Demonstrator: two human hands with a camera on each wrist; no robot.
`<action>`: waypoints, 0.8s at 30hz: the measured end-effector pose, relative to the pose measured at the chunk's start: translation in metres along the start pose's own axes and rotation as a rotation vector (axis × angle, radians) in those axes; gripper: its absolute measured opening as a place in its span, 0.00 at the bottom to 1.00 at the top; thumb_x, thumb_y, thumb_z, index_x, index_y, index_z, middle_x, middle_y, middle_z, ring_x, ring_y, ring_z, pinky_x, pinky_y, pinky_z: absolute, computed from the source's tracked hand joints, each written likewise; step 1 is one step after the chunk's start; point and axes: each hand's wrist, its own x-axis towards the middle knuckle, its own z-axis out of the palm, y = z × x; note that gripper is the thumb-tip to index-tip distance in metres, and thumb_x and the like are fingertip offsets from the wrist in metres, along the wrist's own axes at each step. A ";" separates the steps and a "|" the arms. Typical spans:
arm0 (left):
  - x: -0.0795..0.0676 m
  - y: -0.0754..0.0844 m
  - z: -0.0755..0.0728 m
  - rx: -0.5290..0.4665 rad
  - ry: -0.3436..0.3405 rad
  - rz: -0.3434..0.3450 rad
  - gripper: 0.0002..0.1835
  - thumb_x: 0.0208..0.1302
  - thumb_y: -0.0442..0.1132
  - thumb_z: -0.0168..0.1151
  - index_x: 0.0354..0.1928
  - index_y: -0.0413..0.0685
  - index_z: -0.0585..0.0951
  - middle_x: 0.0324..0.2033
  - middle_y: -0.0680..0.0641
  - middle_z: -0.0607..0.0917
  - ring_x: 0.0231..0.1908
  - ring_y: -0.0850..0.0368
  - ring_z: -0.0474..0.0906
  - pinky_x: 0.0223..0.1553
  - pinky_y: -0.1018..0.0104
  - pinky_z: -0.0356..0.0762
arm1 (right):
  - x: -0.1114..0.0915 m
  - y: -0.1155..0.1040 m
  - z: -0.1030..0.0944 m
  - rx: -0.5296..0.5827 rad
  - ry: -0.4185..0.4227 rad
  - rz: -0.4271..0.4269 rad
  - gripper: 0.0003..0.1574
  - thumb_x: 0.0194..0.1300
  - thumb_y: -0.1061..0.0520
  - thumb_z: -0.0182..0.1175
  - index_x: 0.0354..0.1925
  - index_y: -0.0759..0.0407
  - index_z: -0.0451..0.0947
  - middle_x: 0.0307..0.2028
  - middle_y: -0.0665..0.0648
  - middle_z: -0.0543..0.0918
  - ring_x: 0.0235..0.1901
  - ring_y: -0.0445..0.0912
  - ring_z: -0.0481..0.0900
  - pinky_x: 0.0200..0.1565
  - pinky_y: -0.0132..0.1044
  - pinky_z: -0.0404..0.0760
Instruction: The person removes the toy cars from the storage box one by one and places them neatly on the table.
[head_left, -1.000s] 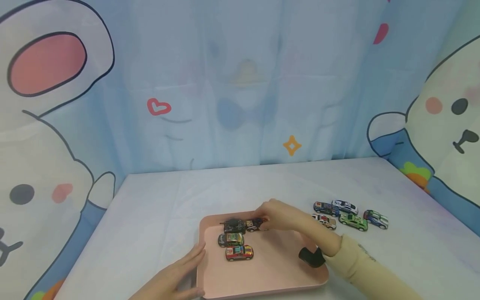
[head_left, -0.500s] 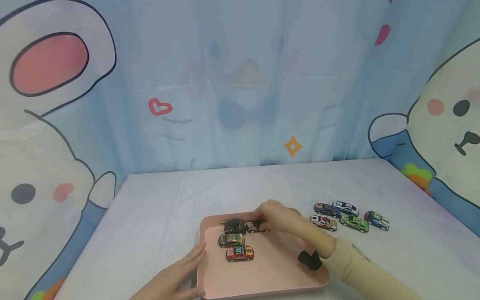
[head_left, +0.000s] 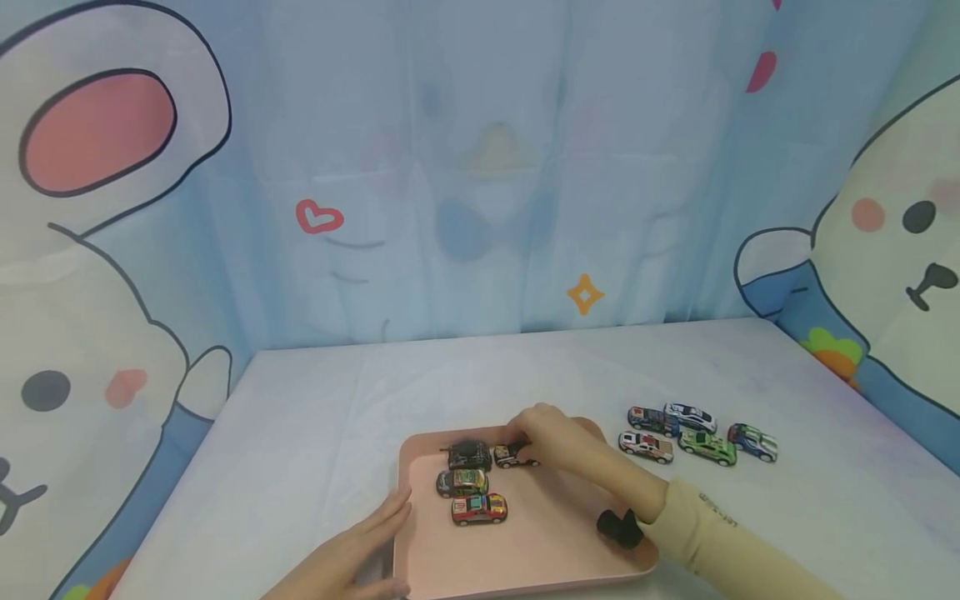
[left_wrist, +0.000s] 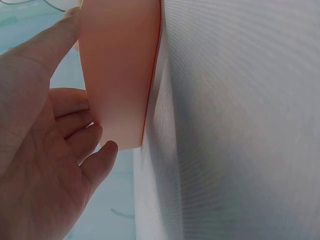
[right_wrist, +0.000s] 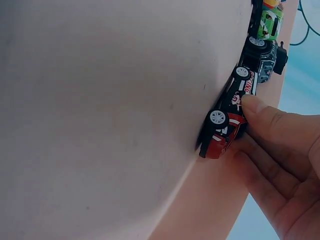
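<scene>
My right hand (head_left: 551, 437) pinches a small black-and-red toy race car (right_wrist: 234, 102) between thumb and fingers. In the right wrist view its wheels are at the floor of the pink tray (head_left: 540, 554), by the far wall. Partly covered by my fingers in the head view, the race car sits right beside a black toy vehicle (head_left: 469, 455). Nearer in the tray are a green-and-yellow toy car (head_left: 462, 482) and a red-and-yellow toy car (head_left: 479, 509). My left hand (head_left: 348, 550) rests on the tray's left side, its fingertips against the wall.
Several more toy cars stand on the white cloth right of the tray, among them a green toy car (head_left: 707, 447) and a white-and-brown one. A black device (head_left: 619, 528) is at my right wrist. Behind the table (head_left: 330, 433) hangs a printed curtain (head_left: 487, 250).
My right hand stays on the race car at the tray's far side, with only a slight shift. My left hand keeps its place. The view moves a little.
</scene>
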 end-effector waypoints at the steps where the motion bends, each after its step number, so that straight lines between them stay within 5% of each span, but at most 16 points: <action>1: 0.000 0.000 0.000 -0.006 -0.003 -0.007 0.43 0.61 0.56 0.60 0.66 0.31 0.61 0.68 0.36 0.53 0.63 0.38 0.56 0.58 0.52 0.65 | 0.000 0.001 0.000 0.003 0.003 -0.004 0.15 0.47 0.68 0.71 0.37 0.61 0.85 0.32 0.51 0.85 0.36 0.46 0.81 0.39 0.38 0.80; 13: 0.000 0.000 0.001 -0.014 -0.010 -0.011 0.43 0.61 0.56 0.60 0.67 0.31 0.60 0.69 0.36 0.52 0.63 0.38 0.56 0.58 0.52 0.66 | -0.003 0.006 -0.006 0.092 0.016 0.025 0.13 0.47 0.68 0.71 0.36 0.61 0.85 0.35 0.54 0.85 0.37 0.47 0.81 0.35 0.34 0.80; 24: 0.000 0.000 0.000 -0.012 -0.005 -0.002 0.43 0.61 0.56 0.60 0.67 0.31 0.60 0.69 0.36 0.52 0.64 0.39 0.56 0.58 0.54 0.66 | -0.008 0.014 -0.014 0.310 0.071 -0.058 0.12 0.52 0.66 0.68 0.38 0.60 0.85 0.31 0.46 0.84 0.29 0.37 0.78 0.31 0.31 0.79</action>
